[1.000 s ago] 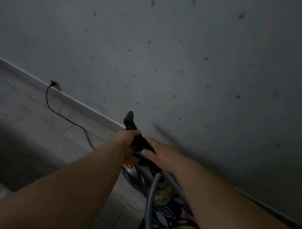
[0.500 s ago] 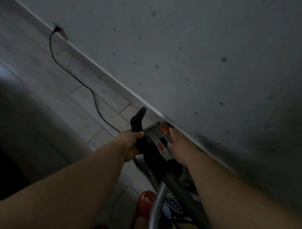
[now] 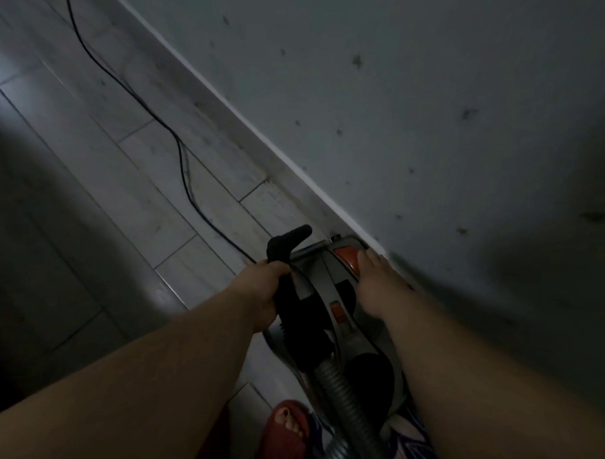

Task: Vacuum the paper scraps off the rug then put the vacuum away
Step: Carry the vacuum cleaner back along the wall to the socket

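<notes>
Dim light. Floor (image 3: 90, 174): long grey plank-style tiles with thin dark joints, deep shadow along the left side. Pale skirting board (image 3: 262, 155) with a white top edge runs diagonally. Above it, grey wall (image 3: 436, 96) flecked with dark spots. Bottom edge: red sandal (image 3: 284, 409), toes (image 3: 289, 424) showing.

1 vac (image 3: 313, 269), 1 hose (image 3: 343, 395), 1 black handle (image 3: 288, 241), 1 black cord (image 3: 183, 163). 2 orange btns on vac: big btn (image 3: 346, 260), small btn (image 3: 337, 309). 2 grips: left grip (image 3: 261, 289), right grip (image 3: 378, 287). 1 red slipper (image 3: 287, 419), 1 patterned rug (image 3: 410, 435), 1 skirting board (image 3: 229, 113).
</notes>
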`<action>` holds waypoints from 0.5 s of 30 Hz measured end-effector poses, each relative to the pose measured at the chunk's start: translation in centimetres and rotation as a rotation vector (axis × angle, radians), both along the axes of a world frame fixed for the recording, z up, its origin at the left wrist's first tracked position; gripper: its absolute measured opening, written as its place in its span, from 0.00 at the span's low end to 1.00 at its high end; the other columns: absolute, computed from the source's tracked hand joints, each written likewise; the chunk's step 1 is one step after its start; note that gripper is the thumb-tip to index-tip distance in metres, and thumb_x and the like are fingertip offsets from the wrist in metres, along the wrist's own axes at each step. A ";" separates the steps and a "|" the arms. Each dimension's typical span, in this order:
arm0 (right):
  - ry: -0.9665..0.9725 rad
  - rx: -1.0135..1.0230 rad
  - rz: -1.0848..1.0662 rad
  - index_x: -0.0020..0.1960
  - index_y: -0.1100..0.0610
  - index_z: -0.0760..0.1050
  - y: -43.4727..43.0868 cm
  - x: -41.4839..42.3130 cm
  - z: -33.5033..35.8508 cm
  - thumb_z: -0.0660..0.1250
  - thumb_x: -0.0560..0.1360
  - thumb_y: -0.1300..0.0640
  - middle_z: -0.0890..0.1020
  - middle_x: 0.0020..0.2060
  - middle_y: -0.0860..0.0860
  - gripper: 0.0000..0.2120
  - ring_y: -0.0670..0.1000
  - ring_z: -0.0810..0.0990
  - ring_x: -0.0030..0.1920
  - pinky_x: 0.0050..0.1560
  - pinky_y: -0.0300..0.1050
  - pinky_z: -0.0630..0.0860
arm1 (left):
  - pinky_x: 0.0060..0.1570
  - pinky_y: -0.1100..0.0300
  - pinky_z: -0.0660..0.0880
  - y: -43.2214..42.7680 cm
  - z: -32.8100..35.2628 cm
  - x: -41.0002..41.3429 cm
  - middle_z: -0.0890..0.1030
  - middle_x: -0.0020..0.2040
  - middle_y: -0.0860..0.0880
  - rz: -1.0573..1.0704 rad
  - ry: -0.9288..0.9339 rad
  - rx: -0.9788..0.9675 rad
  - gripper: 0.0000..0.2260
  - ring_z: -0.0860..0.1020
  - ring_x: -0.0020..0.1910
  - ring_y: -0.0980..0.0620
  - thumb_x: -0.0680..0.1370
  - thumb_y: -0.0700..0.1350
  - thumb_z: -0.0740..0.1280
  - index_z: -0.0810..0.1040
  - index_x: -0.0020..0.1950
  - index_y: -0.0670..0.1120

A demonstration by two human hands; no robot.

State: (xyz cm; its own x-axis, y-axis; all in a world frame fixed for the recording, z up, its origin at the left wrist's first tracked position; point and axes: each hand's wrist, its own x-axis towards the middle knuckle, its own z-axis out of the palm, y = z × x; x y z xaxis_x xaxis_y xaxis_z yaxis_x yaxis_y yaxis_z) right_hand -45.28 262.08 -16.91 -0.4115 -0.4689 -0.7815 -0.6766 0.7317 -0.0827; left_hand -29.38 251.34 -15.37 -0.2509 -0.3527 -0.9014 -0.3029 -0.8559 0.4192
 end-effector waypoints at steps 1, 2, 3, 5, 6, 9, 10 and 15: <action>-0.005 0.017 0.012 0.80 0.57 0.38 -0.3 0.0 -1.1 0.50 0.82 0.65 0.38 0.79 0.51 0.31 0.53 0.40 0.79 0.78 0.52 0.46 | 0.38 0.52 0.71 -0.1 -0.7 -0.4 0.73 0.36 0.42 0.007 -0.014 0.004 0.05 0.72 0.34 0.46 0.79 0.37 0.59 0.73 0.47 0.39; -0.017 0.034 0.017 0.80 0.57 0.38 -0.5 0.0 -2.1 0.50 0.82 0.63 0.38 0.79 0.51 0.31 0.53 0.40 0.79 0.77 0.53 0.46 | 0.37 0.53 0.71 -0.1 -1.3 -0.7 0.73 0.36 0.42 0.012 -0.020 0.001 0.05 0.72 0.34 0.46 0.79 0.37 0.59 0.73 0.46 0.39; -0.032 0.049 0.019 0.80 0.57 0.38 -0.8 0.0 -3.1 0.50 0.82 0.63 0.38 0.79 0.51 0.30 0.53 0.40 0.79 0.77 0.53 0.46 | 0.36 0.54 0.72 -0.2 -1.8 -1.0 0.74 0.35 0.42 0.011 -0.024 -0.005 0.05 0.72 0.33 0.47 0.79 0.38 0.59 0.73 0.46 0.39; -0.051 0.068 0.025 0.80 0.57 0.39 -1.2 0.0 -4.5 0.49 0.82 0.63 0.39 0.79 0.51 0.30 0.53 0.40 0.79 0.78 0.52 0.46 | 0.34 0.56 0.72 -0.4 -2.5 -1.6 0.74 0.35 0.43 -0.005 -0.036 -0.010 0.05 0.73 0.33 0.47 0.79 0.40 0.60 0.73 0.47 0.40; -0.058 0.077 0.031 0.80 0.57 0.39 -1.4 0.0 -5.1 0.49 0.82 0.63 0.39 0.79 0.51 0.30 0.54 0.39 0.78 0.77 0.52 0.46 | 0.33 0.56 0.72 -0.5 -2.9 -1.8 0.75 0.35 0.43 -0.014 -0.043 -0.012 0.05 0.74 0.33 0.47 0.79 0.41 0.60 0.73 0.48 0.40; -0.070 0.104 0.018 0.80 0.58 0.38 -1.9 -0.5 -6.3 0.49 0.82 0.64 0.38 0.79 0.52 0.30 0.54 0.39 0.78 0.77 0.53 0.45 | 0.33 0.58 0.71 -0.5 -4.2 -1.9 0.75 0.35 0.44 -0.029 -0.067 -0.040 0.07 0.74 0.32 0.47 0.79 0.44 0.60 0.73 0.50 0.40; -0.074 0.119 0.008 0.79 0.58 0.38 -2.1 -0.7 -6.6 0.49 0.82 0.64 0.39 0.79 0.52 0.30 0.54 0.39 0.78 0.77 0.53 0.45 | 0.33 0.58 0.71 -0.5 -4.6 -1.9 0.76 0.35 0.44 -0.033 -0.079 -0.057 0.08 0.74 0.32 0.47 0.79 0.45 0.61 0.73 0.50 0.41; -0.092 0.207 0.025 0.79 0.59 0.37 -2.5 -1.3 -7.4 0.51 0.81 0.64 0.39 0.79 0.53 0.32 0.56 0.40 0.79 0.77 0.57 0.48 | 0.45 0.52 0.77 -0.4 -6.2 -1.5 0.78 0.37 0.45 -0.043 -0.099 -0.056 0.15 0.76 0.37 0.46 0.76 0.54 0.67 0.77 0.48 0.42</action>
